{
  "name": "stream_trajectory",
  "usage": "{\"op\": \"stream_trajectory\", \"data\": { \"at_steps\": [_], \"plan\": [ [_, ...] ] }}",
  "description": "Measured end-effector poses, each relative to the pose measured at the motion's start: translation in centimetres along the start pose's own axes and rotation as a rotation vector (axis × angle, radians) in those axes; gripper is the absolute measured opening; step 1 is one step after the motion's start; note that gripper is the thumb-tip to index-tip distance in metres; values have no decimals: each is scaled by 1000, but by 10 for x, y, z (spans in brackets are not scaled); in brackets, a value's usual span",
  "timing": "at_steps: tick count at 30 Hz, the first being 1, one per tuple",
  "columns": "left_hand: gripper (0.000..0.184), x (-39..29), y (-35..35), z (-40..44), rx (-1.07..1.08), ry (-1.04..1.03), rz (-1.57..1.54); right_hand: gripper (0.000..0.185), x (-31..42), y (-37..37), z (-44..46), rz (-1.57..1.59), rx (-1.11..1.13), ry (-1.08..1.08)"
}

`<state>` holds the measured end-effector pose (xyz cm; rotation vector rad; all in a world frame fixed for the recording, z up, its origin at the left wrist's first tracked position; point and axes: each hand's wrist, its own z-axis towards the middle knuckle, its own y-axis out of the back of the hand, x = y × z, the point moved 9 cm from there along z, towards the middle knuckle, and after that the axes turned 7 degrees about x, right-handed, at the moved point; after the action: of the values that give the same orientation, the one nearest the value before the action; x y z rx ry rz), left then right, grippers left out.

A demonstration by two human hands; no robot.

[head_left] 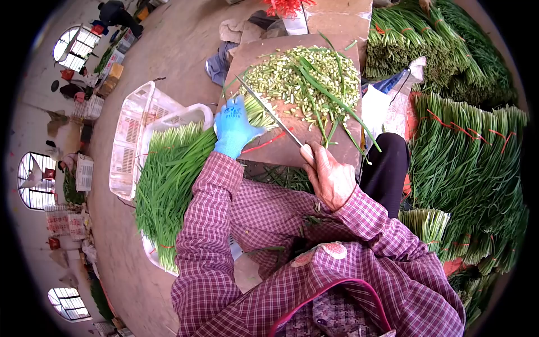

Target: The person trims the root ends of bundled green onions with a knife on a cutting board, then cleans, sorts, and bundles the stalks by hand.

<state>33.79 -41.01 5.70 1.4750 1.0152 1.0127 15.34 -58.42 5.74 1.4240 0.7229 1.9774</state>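
My left hand (233, 126), in a blue glove, is closed around a bunch of garlic chives (259, 112) on the brown cutting board (272, 153). Pale cut ends of the bunch point right, toward the blade, and its green leaves trail back to the left. My right hand (332, 177) grips the handle of a long knife (272, 113), whose blade lies slantwise just right of the bunch. Whether the blade touches the stems I cannot tell. Many chopped stem ends (275, 73) and a few loose green leaves (325, 90) cover the board's far part. A red tie (263, 141) lies near my left hand.
On my left stands a white plastic basket (206, 115) full of chives, beside another crate (130, 140). Tied chive bundles (466, 168) are heaped on my right, with more stacked (415, 50) beyond. Other people (119, 17) are at the far left.
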Motion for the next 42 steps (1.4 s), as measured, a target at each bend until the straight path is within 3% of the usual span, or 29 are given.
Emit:
{"op": "stream_trajectory", "data": {
  "at_steps": [7, 16, 26, 34, 42],
  "plan": [
    [103, 0, 3, 5, 23, 14, -9, 43, 3, -11, 5, -133, 37, -24],
    [102, -8, 4, 1, 105, 28, 5, 37, 3, -11, 10, -65, 68, -68],
    [94, -8, 6, 2, 61, 36, -10, 41, 10, -7, 9, -79, 59, -72],
    [85, -10, 5, 2, 6, 13, -8, 26, 8, -11, 18, -122, 172, -154],
    [81, -15, 6, -3, -88, -22, 25, 31, 6, 2, 44, -117, 293, -174]
  ]
}}
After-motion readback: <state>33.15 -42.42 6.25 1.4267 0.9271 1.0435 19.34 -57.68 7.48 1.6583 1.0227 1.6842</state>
